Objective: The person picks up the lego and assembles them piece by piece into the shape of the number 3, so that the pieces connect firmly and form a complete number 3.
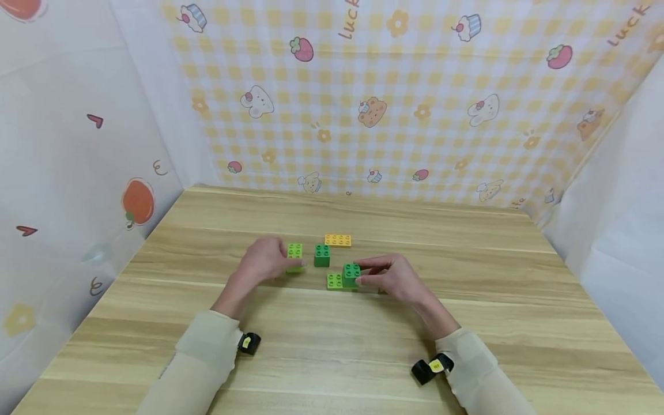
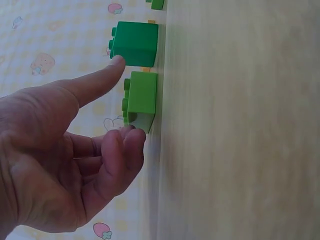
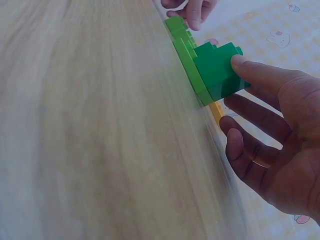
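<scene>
A dark green 2x2 toy brick [image 1: 351, 275] sits on the right part of a thin light green toy brick [image 1: 334, 282]. My right hand [image 1: 389, 278] pinches that dark green brick between thumb and index finger, the other fingers hanging loosely below in the right wrist view. My left hand [image 1: 266, 259] is around a taller light green brick [image 1: 294, 251], which stands on the table. In the left wrist view its thumb is spread away from this brick [image 2: 142, 95], and the curled fingertips are close to its near corner; contact is unclear.
Between the hands, slightly farther back, stands another dark green 2x2 brick [image 1: 322, 257]. Behind it lies a thin yellow-orange brick [image 1: 338, 240]. The wooden table [image 1: 332, 351] meets a patterned cloth [image 1: 342, 144] at the back and sides.
</scene>
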Demonstrator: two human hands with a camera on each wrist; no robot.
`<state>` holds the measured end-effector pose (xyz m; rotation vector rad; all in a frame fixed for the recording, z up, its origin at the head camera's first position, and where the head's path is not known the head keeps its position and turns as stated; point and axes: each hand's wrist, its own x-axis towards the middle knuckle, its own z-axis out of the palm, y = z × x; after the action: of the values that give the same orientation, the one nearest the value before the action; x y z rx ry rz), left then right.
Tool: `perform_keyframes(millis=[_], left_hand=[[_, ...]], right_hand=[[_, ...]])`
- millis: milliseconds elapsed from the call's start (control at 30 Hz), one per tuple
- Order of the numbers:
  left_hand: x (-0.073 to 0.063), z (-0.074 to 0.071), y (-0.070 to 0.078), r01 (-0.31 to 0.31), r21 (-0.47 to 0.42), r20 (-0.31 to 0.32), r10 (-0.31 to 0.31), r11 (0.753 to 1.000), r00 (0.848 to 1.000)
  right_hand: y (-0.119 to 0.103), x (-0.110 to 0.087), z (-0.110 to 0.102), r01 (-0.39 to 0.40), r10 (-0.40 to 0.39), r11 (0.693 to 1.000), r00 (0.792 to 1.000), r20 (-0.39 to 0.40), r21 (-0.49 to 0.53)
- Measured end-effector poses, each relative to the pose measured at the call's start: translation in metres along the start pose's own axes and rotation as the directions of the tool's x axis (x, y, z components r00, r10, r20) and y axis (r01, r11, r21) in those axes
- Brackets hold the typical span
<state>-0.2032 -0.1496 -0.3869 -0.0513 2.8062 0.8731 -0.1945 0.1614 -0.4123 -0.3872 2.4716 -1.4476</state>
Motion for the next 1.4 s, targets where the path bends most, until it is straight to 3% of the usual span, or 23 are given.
perform_keyframes(millis=[300,500,733,900,1100,1400], left_hand=[[-0.0018,-0.0012,0.0035,0.006,0.034,0.051,-0.007,0.999,0.999],[-0.001,-0.0028,0.0032,0.015,0.108,0.023,-0.017,0.994,1.0],[-0.0001,-0.0023,0.0013,-0.022,0.186,-0.018,0.026,0.982,1.0],[-0.0001,-0.0028,-0.0009,-0.03,0.166,-0.019,0.034,0.986,0.999],[0.001,-0.0056,0.0,-0.066,0.131,-0.064,0.075,0.989,0.995],[0.0025,-0.0063,0.0025,-0.149,0.074,-0.14,0.158,0.986,0.977]], right_hand=[[-0.0003,-0.0001,0.0009,-0.011,0.011,1.0,1.0,-0.001,0.001],[-0.0003,0.0,0.0009,-0.016,0.016,1.0,1.0,0.001,0.007],[0.0009,0.0006,0.0011,-0.008,0.008,1.0,1.0,-0.001,0.01],[0.0013,0.0005,0.0016,-0.016,0.016,1.0,1.0,0.006,0.014],[-0.0009,0.0005,0.0007,-0.004,0.004,1.0,1.0,0.006,0.021],[-0.0006,0.0004,0.0002,-0.007,0.007,1.0,1.0,0.005,0.019]])
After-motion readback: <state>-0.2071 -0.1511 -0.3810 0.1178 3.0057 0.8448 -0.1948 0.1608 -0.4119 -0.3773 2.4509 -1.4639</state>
